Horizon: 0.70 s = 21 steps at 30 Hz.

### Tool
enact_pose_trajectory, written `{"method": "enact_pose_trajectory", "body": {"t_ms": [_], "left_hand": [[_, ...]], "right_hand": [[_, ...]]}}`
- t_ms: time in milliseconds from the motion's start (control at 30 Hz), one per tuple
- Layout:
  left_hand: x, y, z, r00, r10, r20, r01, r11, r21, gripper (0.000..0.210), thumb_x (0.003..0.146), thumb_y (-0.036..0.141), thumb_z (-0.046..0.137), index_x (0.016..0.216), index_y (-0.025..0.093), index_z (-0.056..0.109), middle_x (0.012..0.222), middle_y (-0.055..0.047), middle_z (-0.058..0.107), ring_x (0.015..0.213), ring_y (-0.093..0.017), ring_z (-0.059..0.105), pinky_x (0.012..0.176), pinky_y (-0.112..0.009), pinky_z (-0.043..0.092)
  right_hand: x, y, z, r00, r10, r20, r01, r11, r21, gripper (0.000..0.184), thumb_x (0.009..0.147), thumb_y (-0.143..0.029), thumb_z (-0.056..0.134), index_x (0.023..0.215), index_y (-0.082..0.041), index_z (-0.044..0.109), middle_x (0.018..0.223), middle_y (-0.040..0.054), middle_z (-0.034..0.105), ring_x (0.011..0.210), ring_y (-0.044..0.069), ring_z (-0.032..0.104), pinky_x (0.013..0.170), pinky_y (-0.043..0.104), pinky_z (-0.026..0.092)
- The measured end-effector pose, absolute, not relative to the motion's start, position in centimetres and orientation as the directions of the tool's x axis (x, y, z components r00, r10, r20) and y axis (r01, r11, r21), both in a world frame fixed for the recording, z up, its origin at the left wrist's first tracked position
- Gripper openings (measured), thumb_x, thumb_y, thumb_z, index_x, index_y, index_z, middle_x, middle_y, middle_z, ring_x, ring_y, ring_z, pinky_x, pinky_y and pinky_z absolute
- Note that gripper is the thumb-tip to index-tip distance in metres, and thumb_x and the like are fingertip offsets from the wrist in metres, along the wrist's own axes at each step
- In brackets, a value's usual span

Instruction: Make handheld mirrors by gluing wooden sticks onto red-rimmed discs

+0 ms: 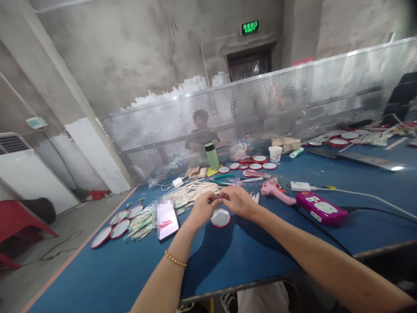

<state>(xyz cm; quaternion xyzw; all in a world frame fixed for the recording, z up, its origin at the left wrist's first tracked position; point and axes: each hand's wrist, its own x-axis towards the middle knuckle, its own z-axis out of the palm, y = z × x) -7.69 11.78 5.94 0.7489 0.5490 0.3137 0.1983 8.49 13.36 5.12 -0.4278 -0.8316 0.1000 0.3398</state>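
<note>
My left hand (206, 208) and my right hand (240, 201) meet fingertip to fingertip over the blue table. Both are closed in a pinch, and whatever lies between the fingers is too small to make out. Just below them is a round white disc with a red rim (220, 218), with faint thin lines across its face. Behind my left hand spread many pale wooden sticks (195, 191). A lit phone (168, 221) leans to the left of that hand. Right of my right hand lies a pink glue gun (276, 190), near some white pens (256, 198).
A purple power strip (322, 209) with cables and a white charger (300, 186) sit at right. Farther back stand a green bottle (212, 157), a white cup (275, 154) and several red-rimmed discs (255, 166). More discs (120, 228) lie left. A perforated metal screen (169, 126) borders the table.
</note>
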Motion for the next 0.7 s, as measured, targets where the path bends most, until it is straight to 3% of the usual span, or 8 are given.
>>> {"method": "enact_pose_trajectory", "body": {"t_ms": [133, 267, 333, 433, 567, 700], "left_hand": [[-7.1, 11.2, 6.2, 0.192, 0.925, 0.327, 0.727, -0.358, 0.586, 0.011, 0.076, 0.012, 0.053, 0.069, 0.016, 0.058, 0.060, 0.003, 0.055, 0.057, -0.011, 0.048, 0.055, -0.022, 0.034], [-6.7, 10.8, 6.4, 0.205, 0.891, 0.406, 0.770, -0.403, 0.494, 0.012, 0.074, 0.011, 0.052, 0.066, 0.017, 0.058, 0.062, 0.003, 0.054, 0.061, -0.012, 0.047, 0.058, -0.024, 0.032], [-6.6, 10.7, 6.5, 0.192, 0.889, 0.416, 0.763, -0.402, 0.507, 0.011, 0.073, 0.012, 0.051, 0.064, 0.017, 0.055, 0.060, 0.003, 0.052, 0.061, -0.012, 0.046, 0.058, -0.024, 0.031], [-6.5, 10.7, 6.6, 0.209, 0.892, 0.400, 0.701, -0.422, 0.575, 0.012, 0.069, 0.009, 0.047, 0.063, 0.018, 0.052, 0.060, 0.004, 0.049, 0.060, -0.012, 0.044, 0.058, -0.024, 0.031], [-7.0, 11.1, 6.7, 0.178, 0.909, 0.377, 0.659, -0.395, 0.640, 0.012, 0.068, 0.008, 0.045, 0.065, 0.018, 0.050, 0.060, 0.005, 0.048, 0.059, -0.011, 0.044, 0.058, -0.023, 0.032], [-7.4, 11.3, 6.8, 0.065, 0.879, 0.473, 0.719, -0.370, 0.588, 0.011, 0.071, 0.010, 0.047, 0.064, 0.018, 0.050, 0.059, 0.004, 0.046, 0.059, -0.011, 0.043, 0.059, -0.024, 0.031]], "right_hand": [[8.8, 13.8, 4.8, -0.419, 0.762, 0.493, 0.568, 0.644, -0.513, 0.013, 0.076, -0.012, 0.058, 0.078, -0.017, 0.069, 0.073, 0.0034, 0.070, 0.069, 0.015, 0.061, 0.062, 0.023, 0.039], [9.2, 14.6, 4.6, -0.460, 0.773, 0.436, 0.416, 0.622, -0.663, 0.012, 0.071, -0.016, 0.056, 0.068, -0.018, 0.068, 0.067, 0.0016, 0.068, 0.063, 0.014, 0.058, 0.059, 0.023, 0.040], [9.3, 14.6, 4.8, -0.449, 0.810, 0.376, 0.279, 0.527, -0.802, 0.010, 0.069, -0.021, 0.057, 0.066, -0.017, 0.065, 0.060, -0.0005, 0.063, 0.057, 0.012, 0.054, 0.055, 0.022, 0.040], [9.4, 14.1, 5.4, -0.465, 0.849, 0.250, -0.051, 0.256, -0.965, 0.009, 0.063, -0.026, 0.061, 0.065, -0.017, 0.062, 0.054, -0.0034, 0.056, 0.050, 0.010, 0.049, 0.050, 0.021, 0.039], [9.7, 13.4, 6.4, -0.498, 0.822, 0.276, -0.398, 0.066, -0.915, 0.012, 0.059, -0.027, 0.065, 0.062, -0.016, 0.060, 0.060, -0.0012, 0.061, 0.050, 0.009, 0.051, 0.050, 0.021, 0.042], [10.1, 13.0, 6.8, -0.621, 0.761, 0.187, -0.272, 0.014, -0.962, 0.020, 0.064, -0.032, 0.069, 0.072, -0.013, 0.068, 0.058, 0.0007, 0.066, 0.043, 0.007, 0.051, 0.044, 0.019, 0.039]]}}
